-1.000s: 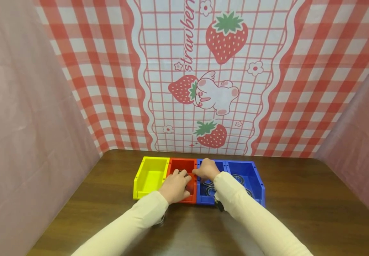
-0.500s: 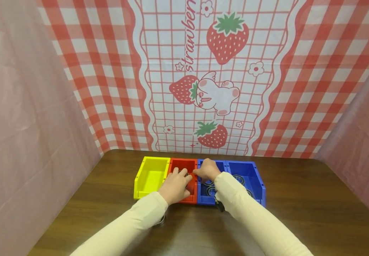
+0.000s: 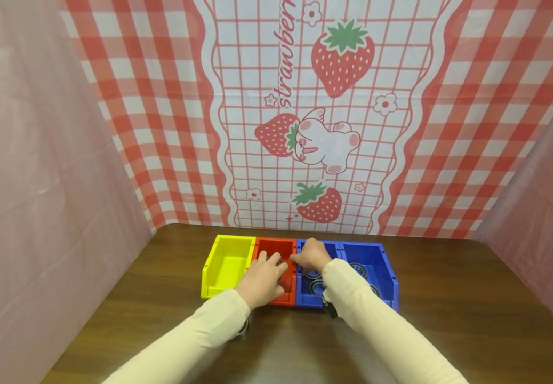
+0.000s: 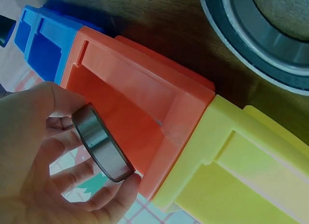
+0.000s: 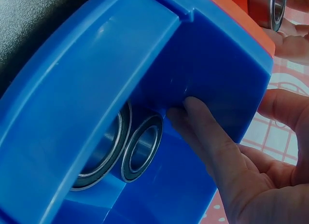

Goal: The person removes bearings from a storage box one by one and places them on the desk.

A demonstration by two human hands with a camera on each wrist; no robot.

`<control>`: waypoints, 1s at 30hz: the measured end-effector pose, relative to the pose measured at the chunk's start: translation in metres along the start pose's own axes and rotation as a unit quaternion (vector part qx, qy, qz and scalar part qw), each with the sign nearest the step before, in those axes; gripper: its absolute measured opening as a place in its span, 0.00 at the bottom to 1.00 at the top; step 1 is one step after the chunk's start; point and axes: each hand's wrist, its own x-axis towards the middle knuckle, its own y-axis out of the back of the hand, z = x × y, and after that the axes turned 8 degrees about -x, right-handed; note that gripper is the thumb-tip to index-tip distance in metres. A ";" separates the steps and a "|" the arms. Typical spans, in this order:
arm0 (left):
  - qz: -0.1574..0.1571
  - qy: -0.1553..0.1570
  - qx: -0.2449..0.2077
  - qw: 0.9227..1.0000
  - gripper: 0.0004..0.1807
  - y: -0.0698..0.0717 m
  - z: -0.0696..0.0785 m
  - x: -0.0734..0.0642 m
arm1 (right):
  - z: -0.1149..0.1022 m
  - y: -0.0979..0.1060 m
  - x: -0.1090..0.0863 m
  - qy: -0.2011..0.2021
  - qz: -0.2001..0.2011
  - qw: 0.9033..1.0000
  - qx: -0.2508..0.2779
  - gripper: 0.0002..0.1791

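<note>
My left hand [image 3: 262, 280] is over the red bin [image 4: 140, 64]. It grips a metal ball bearing [image 4: 102, 146] between thumb and fingers, tilted at the bin's opening in the left wrist view. My right hand [image 3: 311, 256] straddles the side wall of the blue bin [image 5: 96, 74] beside the red one. Its fingers reach down inside against that wall, while the thumb stays on the outer side. Within this blue bin sit a large bearing [image 5: 126, 130] and a smaller bearing [image 5: 128, 161], close to the right fingertips.
A yellow bin [image 3: 228, 269] stands left of the red one, and a second blue bin [image 3: 377, 261] with bearings at the right end. Another bearing [image 3: 243, 329] lies on the brown table [image 3: 127, 314] beneath my left forearm. A strawberry-print cloth [image 3: 276, 176] hangs behind.
Both hands keep their places over the bins. The head view shifts only very slightly.
</note>
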 end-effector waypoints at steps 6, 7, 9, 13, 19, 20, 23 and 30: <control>-0.002 -0.004 -0.014 1.000 0.21 0.001 0.000 -0.006 | 0.000 -0.001 -0.001 -0.002 0.003 1.000 -0.007 0.16; -0.003 -0.004 -0.016 1.000 0.22 0.001 0.000 -0.007 | 0.000 -0.001 -0.002 -0.002 0.003 1.000 -0.007 0.16; -0.003 -0.005 -0.021 1.000 0.22 0.002 0.000 -0.008 | 0.000 -0.001 -0.002 -0.002 0.003 1.000 -0.006 0.15; -0.001 -0.009 -0.029 1.000 0.23 0.003 -0.001 -0.010 | -0.001 0.001 -0.002 -0.004 0.000 1.000 -0.004 0.15; -0.002 -0.009 -0.032 0.999 0.25 0.007 0.000 -0.012 | -0.003 0.004 -0.002 0.000 0.002 1.000 -0.012 0.14; -0.005 -0.007 -0.033 0.999 0.26 0.007 0.001 -0.013 | -0.002 0.004 -0.002 0.001 0.002 1.000 -0.013 0.14; -0.011 -0.004 -0.037 0.999 0.26 0.008 0.002 -0.015 | -0.002 0.002 -0.002 0.003 0.005 1.000 -0.014 0.14; -0.003 -0.014 -0.038 0.999 0.24 0.006 0.005 -0.023 | -0.001 0.001 -0.004 0.006 0.008 1.000 -0.004 0.14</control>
